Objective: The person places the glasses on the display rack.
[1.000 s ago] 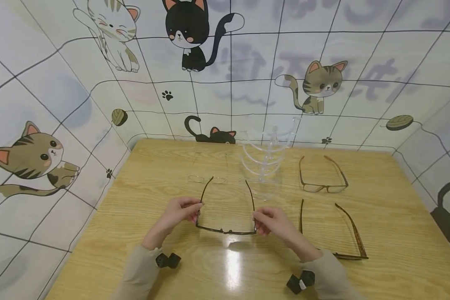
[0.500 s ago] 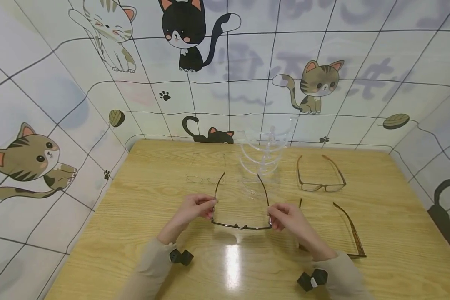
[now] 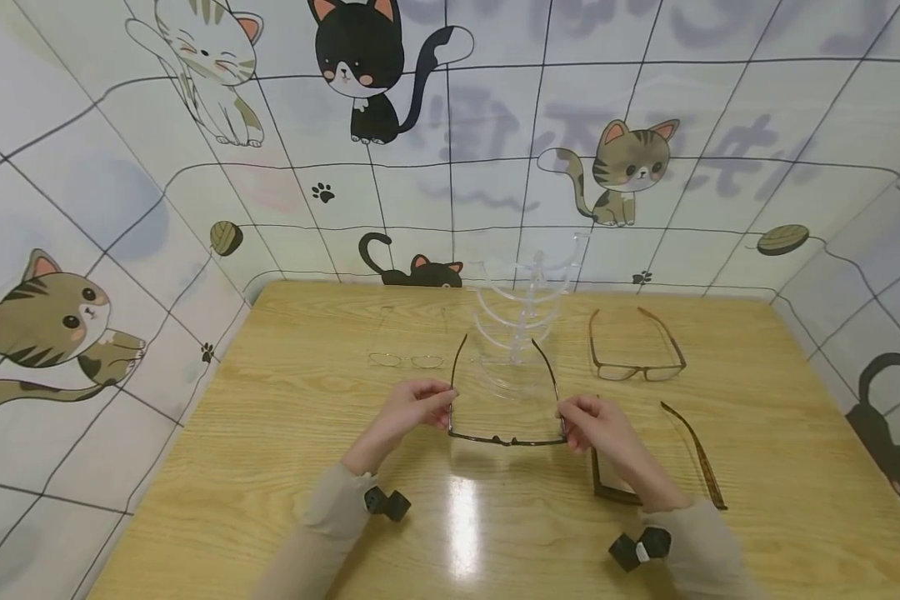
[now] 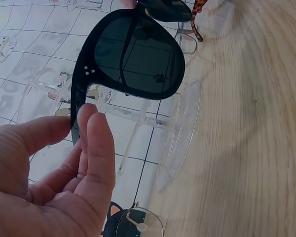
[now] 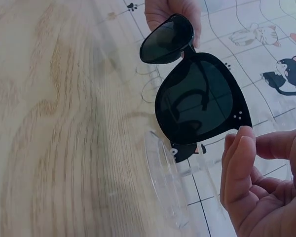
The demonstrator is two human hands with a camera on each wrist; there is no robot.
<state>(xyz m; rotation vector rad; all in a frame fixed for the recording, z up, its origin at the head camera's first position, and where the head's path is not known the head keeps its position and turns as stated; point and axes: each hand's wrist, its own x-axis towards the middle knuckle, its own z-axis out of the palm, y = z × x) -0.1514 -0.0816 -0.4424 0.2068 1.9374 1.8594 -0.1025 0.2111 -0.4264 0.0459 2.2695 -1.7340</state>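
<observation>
Dark-lensed black sunglasses [image 3: 506, 441] are held above the table, temples unfolded and pointing toward the back wall. My left hand [image 3: 412, 406] pinches the left temple near its hinge, and my right hand [image 3: 598, 427] pinches the right one likewise. Both wrist views show the large dark lenses [image 4: 138, 54] and three small dots by the hinge [image 5: 238, 115]. Just behind the sunglasses stands a clear plastic display stand [image 3: 525, 312] with several curved arms. Under my right forearm lies a tortoiseshell-templed pair of glasses [image 3: 696, 454], partly hidden by it.
Thin wire-rimmed glasses [image 3: 405, 361] lie at the back left of the wooden table [image 3: 285, 433]. Brown-framed glasses [image 3: 637, 371] lie at the back right, temples unfolded. A cat-printed wall covering [image 3: 495, 192] rises behind and beside the table.
Both hands have carried the sunglasses to the right and slightly toward the back, in front of the clear stand. The grip looks unchanged, and the other glasses stay in place.
</observation>
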